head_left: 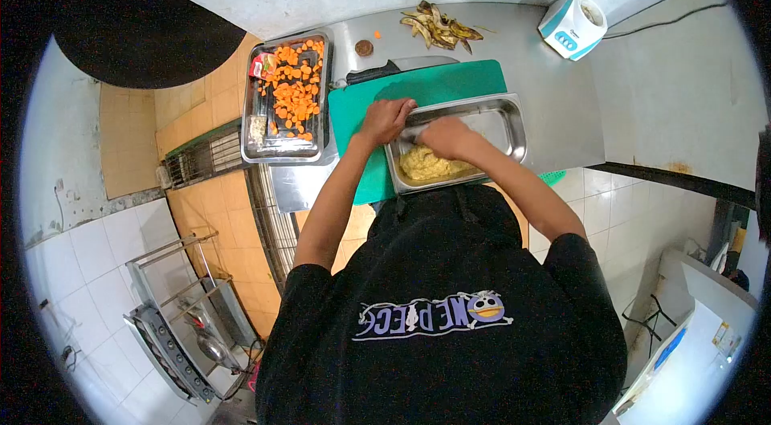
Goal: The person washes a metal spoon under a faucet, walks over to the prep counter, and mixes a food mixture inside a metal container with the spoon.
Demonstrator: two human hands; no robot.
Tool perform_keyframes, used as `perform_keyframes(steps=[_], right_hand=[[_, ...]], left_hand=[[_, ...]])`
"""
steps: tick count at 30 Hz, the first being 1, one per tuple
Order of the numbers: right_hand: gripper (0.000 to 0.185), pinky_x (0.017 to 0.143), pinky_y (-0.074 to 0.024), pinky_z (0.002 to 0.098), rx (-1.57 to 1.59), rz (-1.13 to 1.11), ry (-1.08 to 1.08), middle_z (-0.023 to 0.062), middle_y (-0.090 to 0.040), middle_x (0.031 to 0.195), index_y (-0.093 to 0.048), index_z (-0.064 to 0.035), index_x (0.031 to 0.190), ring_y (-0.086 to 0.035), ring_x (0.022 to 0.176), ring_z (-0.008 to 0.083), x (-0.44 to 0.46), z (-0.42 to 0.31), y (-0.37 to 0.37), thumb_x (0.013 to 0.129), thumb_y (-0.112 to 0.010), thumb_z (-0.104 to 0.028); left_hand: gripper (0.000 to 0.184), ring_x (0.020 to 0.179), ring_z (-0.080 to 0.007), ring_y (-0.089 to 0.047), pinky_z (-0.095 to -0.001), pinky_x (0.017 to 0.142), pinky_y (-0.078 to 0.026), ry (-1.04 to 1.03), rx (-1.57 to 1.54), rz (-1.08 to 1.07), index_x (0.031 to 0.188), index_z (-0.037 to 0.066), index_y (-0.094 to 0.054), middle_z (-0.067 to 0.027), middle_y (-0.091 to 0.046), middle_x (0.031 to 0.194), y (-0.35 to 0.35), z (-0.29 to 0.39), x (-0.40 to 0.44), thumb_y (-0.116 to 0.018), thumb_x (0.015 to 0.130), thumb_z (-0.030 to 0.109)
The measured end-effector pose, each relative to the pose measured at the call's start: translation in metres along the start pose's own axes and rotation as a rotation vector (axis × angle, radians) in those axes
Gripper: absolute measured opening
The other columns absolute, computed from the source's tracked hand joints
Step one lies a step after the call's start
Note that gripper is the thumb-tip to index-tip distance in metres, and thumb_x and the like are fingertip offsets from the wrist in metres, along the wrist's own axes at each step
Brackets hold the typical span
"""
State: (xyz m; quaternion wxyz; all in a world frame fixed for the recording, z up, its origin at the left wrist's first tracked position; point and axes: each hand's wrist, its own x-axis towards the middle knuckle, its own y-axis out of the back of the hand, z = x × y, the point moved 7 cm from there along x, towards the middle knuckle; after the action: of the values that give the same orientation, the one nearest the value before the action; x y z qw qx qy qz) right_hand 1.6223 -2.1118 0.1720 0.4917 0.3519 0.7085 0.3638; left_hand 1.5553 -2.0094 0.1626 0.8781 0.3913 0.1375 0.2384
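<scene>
A rectangular metal pan sits on a green cutting board, with yellow mashed food in its left part. My left hand is closed on the pan's upper left rim. Inside the pan, just above the mash, is my right hand; its fingers are bent down and mostly hidden, and what they hold, if anything, cannot be made out. A black-handled knife lies behind the board's back edge.
To the left is a metal tray with orange carrot pieces, a red packet and a small clear bag. Banana peels and a brown round piece lie at the back. A white-and-blue appliance stands back right.
</scene>
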Motion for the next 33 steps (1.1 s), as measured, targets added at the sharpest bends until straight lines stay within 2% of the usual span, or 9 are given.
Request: perform_keyframes(steps=[4, 8, 10, 15, 24, 27, 29, 32, 33], right_hand=[[0.043, 0.074, -0.0559, 0.0457, -0.018, -0.318, 0.025, 0.0118, -0.073, 0.093, -0.071, -0.027, 0.117, -0.07, 0.089, 0.0339, -0.027, -0.019, 0.005, 0.079, -0.06, -0.01], [0.047, 0.074, -0.0557, 0.0454, 0.024, -0.295, 0.109, 0.0093, -0.073, 0.098, -0.07, -0.0292, 0.121, -0.071, 0.087, 0.0324, -0.019, -0.004, 0.007, 0.079, -0.06, -0.01], [0.047, 0.076, -0.0549, 0.0469, -0.063, -0.169, -0.037, 0.0089, -0.074, 0.102, -0.069, -0.0297, 0.122, -0.071, 0.087, 0.0317, -0.007, -0.001, 0.011, 0.08, -0.06, -0.011], [0.019, 0.066, -0.0541, 0.043, -0.112, -0.263, 0.086, 0.0154, -0.074, 0.086, -0.077, -0.0065, 0.087, -0.072, 0.084, 0.0302, -0.026, -0.04, 0.011, 0.079, -0.063, -0.015], [0.025, 0.068, -0.0547, 0.0498, -0.079, -0.078, -0.022, 0.0149, -0.075, 0.096, -0.077, -0.0069, 0.094, -0.072, 0.082, 0.0324, -0.007, -0.048, -0.014, 0.086, -0.058, -0.02], [0.022, 0.067, -0.0541, 0.0498, -0.316, -0.366, -0.012, 0.0107, -0.075, 0.094, -0.078, -0.0109, 0.096, -0.072, 0.085, 0.0299, -0.021, -0.045, -0.004, 0.085, -0.06, -0.019], [0.016, 0.057, -0.0533, 0.0443, -0.363, -0.124, 0.062, 0.0061, -0.075, 0.088, -0.079, -0.0137, 0.089, -0.072, 0.079, 0.0244, -0.02, -0.06, 0.007, 0.082, -0.065, -0.018], [0.016, 0.054, -0.0525, 0.0416, -0.262, -0.085, -0.002, 0.0045, -0.074, 0.087, -0.079, -0.0139, 0.09, -0.072, 0.079, 0.0235, -0.008, -0.078, -0.016, 0.081, -0.066, -0.018], [0.016, 0.055, -0.0525, 0.0391, -0.333, -0.232, -0.033, 0.0035, -0.074, 0.085, -0.079, -0.0137, 0.089, -0.072, 0.08, 0.022, -0.01, -0.078, -0.028, 0.08, -0.067, -0.018]], left_hand=[[0.041, 0.08, -0.043, -0.064, -0.056, 0.071, -0.048, 0.009, 0.051, -0.023, 0.096, 0.011, -0.07, -0.0199, -0.069, 0.085, 0.001, 0.001, -0.002, -0.041, 0.103, 0.038], [0.04, 0.079, -0.0433, -0.064, -0.0558, 0.071, -0.049, 0.01, 0.027, 0.014, 0.096, 0.011, -0.071, -0.0203, -0.069, 0.083, 0.002, 0.002, -0.003, -0.042, 0.102, 0.039], [0.04, 0.079, -0.0436, -0.064, -0.0557, 0.071, -0.049, 0.037, 0.028, 0.038, 0.096, 0.011, -0.071, -0.0201, -0.069, 0.083, 0.001, -0.002, -0.004, -0.043, 0.102, 0.039], [0.037, 0.077, -0.0428, -0.064, -0.0549, 0.069, -0.05, 0.053, 0.082, 0.034, 0.094, 0.012, -0.072, -0.0187, -0.069, 0.083, 0.0, -0.004, -0.002, -0.045, 0.1, 0.037], [0.035, 0.076, -0.0395, -0.066, -0.0519, 0.069, -0.051, -0.007, 0.089, 0.039, 0.094, 0.013, -0.073, -0.0165, -0.07, 0.082, -0.008, -0.008, 0.003, -0.045, 0.1, 0.034], [0.035, 0.076, -0.0395, -0.066, -0.0516, 0.068, -0.051, 0.014, 0.088, 0.024, 0.094, 0.013, -0.073, -0.0166, -0.07, 0.083, -0.001, -0.001, 0.003, -0.046, 0.1, 0.034], [0.035, 0.076, -0.0397, -0.066, -0.0515, 0.068, -0.051, 0.006, 0.051, 0.043, 0.094, 0.012, -0.073, -0.0168, -0.07, 0.083, -0.001, -0.002, 0.004, -0.046, 0.1, 0.034], [0.035, 0.076, -0.0399, -0.066, -0.0512, 0.068, -0.051, 0.002, 0.028, 0.057, 0.094, 0.011, -0.074, -0.0172, -0.07, 0.083, -0.004, -0.004, 0.002, -0.046, 0.1, 0.033], [0.035, 0.076, -0.04, -0.066, -0.051, 0.068, -0.051, 0.002, 0.044, 0.061, 0.094, 0.011, -0.074, -0.0173, -0.07, 0.083, -0.003, -0.004, 0.001, -0.047, 0.1, 0.033]])
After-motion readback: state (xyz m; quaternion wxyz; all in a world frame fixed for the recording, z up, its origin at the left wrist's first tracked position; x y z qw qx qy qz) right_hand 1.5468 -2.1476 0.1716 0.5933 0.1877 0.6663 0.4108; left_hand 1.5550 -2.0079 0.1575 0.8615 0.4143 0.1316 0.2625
